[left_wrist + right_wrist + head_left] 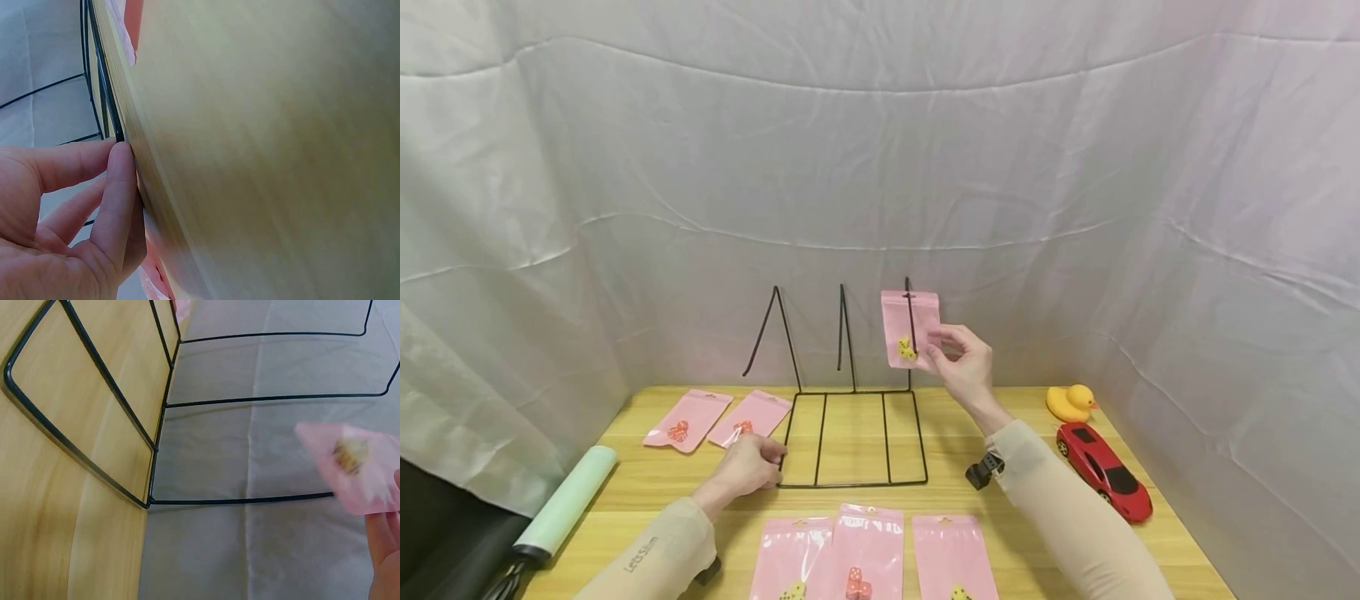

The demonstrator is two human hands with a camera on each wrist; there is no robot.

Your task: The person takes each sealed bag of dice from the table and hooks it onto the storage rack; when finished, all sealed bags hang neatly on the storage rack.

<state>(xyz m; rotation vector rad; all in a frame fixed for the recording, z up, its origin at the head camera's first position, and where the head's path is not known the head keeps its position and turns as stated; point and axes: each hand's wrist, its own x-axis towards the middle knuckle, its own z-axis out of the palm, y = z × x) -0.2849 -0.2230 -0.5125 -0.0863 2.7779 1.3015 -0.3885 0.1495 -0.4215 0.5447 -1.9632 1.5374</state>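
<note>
A black wire rack (853, 392) stands on the table with several upright prongs. My left hand (745, 471) pinches its base wire near the front left corner; in the left wrist view the thumb and fingertip (120, 164) meet on the wire. My right hand (964, 367) holds the lower right edge of a pink zip bag (895, 321) with yellow dice inside. The bag is up at the rightmost prong, whose slanting wire runs down across the bag's front from near its top hole. In the right wrist view the bag (375, 481) is blurred.
Two pink bags with red dice, one here (696, 412), lie left of the rack. Three more pink bags, one here (951, 550), lie in front. A yellow rubber duck (1070, 403) and red toy car (1105, 471) sit right. A mint-green cylinder (568, 500) lies left.
</note>
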